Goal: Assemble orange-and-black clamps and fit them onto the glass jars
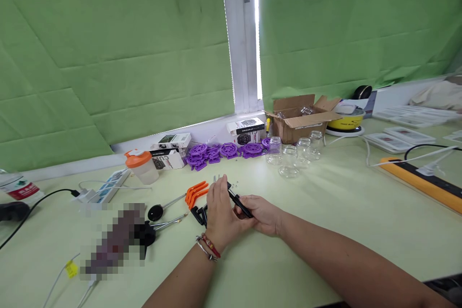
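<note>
Forearms (321,250), black rod (242,205) between hands (222,214)

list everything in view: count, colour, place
black piece: one, black, in right hand
orange pieces: several, orange, centre
rods: several, silver, centre left
wheels: many, purple, back
printed boxes: several, white, back
carton: one, brown, back right
glass jars: at least four, clear, before carton
shaker: one, clear, back left
bottle: one, whitish, far left
power strips: two, bluish left, orange right
bowl: one, yellow, beside carton
flat cases: several, whitish, right
pixelated object: one, brownish, left
curtains: two, green, behind
table: one, pale, beneath
left hand: one, centre
right hand: one, centre
</note>
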Demonstrator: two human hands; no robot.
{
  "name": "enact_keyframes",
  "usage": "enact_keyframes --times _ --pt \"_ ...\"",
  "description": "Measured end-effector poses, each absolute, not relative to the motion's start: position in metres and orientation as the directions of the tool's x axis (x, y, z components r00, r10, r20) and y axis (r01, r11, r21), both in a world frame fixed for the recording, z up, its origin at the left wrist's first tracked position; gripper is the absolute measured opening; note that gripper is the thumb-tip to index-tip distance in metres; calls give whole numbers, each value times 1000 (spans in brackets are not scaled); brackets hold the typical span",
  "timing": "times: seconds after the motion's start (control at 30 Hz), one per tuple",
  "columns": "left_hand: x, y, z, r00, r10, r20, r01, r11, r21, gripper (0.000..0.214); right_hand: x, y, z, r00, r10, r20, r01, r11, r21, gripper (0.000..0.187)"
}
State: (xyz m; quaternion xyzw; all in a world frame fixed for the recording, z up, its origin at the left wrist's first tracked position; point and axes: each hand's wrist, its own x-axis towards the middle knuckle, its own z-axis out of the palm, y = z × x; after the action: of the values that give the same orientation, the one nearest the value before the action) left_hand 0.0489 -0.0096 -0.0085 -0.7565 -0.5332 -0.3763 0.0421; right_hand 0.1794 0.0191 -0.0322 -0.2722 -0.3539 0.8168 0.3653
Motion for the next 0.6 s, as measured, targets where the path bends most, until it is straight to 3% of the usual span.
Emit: enact_keyframes --times 0.6 --pt "47 -10 -9 176 709 683 814 -496 304 101 180 19 -33 -642 749 -164 -404 -512 -758 27"
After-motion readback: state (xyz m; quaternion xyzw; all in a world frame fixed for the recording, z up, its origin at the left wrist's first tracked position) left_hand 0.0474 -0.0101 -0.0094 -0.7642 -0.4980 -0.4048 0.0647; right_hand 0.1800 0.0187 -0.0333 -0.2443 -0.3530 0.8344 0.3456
